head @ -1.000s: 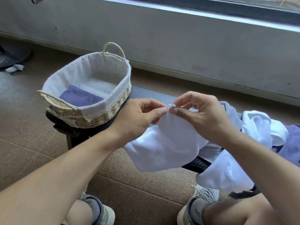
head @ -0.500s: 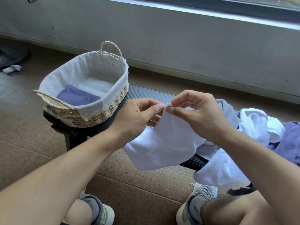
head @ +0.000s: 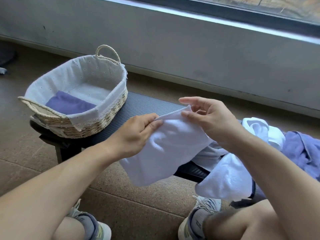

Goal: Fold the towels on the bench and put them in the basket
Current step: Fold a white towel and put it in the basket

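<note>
Fingers of the left hand pinch the white towel's top edge at mid-frame; the right hand pinches its other corner, remaining fingers spread. Soft, light and floppy, it is best held by its corners. Bench, basket upper left, purple towel inside.

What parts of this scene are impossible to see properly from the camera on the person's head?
- Purple towel in the basket: its near part is hidden by the basket rim.
- Pile of unfolded towels: cut off by the right edge, so no count is possible.
- White towel: its top edge is partly hidden under the left hand and right hand.
- Bench: its right end is covered by towels.
</note>
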A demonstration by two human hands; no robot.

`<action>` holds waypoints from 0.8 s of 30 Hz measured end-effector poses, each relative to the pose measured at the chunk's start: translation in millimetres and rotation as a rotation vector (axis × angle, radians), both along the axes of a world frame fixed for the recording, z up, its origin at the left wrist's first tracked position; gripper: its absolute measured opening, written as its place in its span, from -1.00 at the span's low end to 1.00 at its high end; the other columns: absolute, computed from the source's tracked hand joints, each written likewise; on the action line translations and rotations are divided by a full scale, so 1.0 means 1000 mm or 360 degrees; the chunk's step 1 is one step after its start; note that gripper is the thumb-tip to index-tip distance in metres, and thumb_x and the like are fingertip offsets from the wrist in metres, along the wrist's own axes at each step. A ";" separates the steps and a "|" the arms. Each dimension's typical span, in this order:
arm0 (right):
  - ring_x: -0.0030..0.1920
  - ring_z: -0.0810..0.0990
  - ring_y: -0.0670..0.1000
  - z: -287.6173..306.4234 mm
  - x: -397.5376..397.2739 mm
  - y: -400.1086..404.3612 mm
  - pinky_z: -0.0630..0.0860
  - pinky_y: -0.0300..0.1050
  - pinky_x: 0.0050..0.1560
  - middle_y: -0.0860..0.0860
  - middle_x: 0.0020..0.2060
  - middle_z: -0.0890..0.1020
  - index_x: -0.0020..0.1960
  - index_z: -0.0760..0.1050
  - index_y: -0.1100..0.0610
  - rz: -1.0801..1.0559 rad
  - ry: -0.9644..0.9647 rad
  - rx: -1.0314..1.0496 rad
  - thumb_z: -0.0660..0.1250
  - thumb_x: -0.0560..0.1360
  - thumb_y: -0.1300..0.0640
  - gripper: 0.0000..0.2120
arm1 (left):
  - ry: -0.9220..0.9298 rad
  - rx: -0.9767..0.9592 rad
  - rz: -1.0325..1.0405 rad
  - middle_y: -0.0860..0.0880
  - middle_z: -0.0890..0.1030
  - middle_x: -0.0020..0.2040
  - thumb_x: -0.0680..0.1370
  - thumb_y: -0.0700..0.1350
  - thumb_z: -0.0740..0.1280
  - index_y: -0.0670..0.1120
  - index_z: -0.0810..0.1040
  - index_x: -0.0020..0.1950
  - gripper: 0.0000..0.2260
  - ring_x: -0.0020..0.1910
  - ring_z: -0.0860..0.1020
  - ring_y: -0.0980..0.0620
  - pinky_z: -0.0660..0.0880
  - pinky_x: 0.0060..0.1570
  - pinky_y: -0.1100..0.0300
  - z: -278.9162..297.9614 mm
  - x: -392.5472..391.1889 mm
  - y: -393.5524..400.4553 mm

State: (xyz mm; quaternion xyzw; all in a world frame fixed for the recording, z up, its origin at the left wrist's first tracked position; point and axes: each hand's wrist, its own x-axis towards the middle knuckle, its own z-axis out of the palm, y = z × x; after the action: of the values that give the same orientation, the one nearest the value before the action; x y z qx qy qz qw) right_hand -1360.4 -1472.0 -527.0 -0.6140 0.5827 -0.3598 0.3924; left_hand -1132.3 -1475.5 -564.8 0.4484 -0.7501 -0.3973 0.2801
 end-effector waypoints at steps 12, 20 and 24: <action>-0.31 0.58 -0.04 0.002 -0.007 0.007 0.46 -0.28 -0.34 0.06 -0.31 0.68 -0.01 0.62 0.19 0.0271 -0.0051 0.0456 0.58 0.38 0.03 -0.69 | -0.0084 -0.0039 0.0113 0.14 0.43 -0.42 0.34 0.19 0.59 0.01 0.36 -0.28 -0.54 -0.40 0.34 0.13 0.32 -0.33 0.12 -0.003 -0.004 0.005; -0.33 0.48 0.02 0.007 -0.002 0.007 0.36 -0.13 -0.30 0.14 -0.32 0.58 -0.10 0.55 0.26 0.0092 -0.0187 0.0050 0.49 0.50 0.04 -0.72 | -0.0141 0.0264 -0.0003 0.01 0.58 -0.34 0.32 0.25 0.54 -0.11 0.53 -0.23 -0.56 -0.37 0.50 0.13 0.40 -0.28 0.16 -0.002 0.003 -0.005; -0.28 0.58 0.09 0.002 -0.010 0.001 0.48 0.04 -0.21 0.20 -0.24 0.68 -0.15 0.58 0.10 -0.0073 -0.0106 0.0051 0.52 0.47 -0.05 -0.76 | -0.0197 0.0310 -0.0021 0.05 0.42 -0.46 0.32 0.28 0.49 -0.09 0.41 -0.37 -0.52 -0.46 0.38 0.14 0.28 -0.41 0.30 0.006 0.016 -0.011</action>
State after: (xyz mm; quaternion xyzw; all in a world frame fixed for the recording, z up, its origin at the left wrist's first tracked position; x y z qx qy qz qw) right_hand -1370.7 -1471.5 -525.3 -0.5819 0.5889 -0.3796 0.4130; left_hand -1116.6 -1486.5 -559.2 0.4924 -0.7266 -0.4417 0.1857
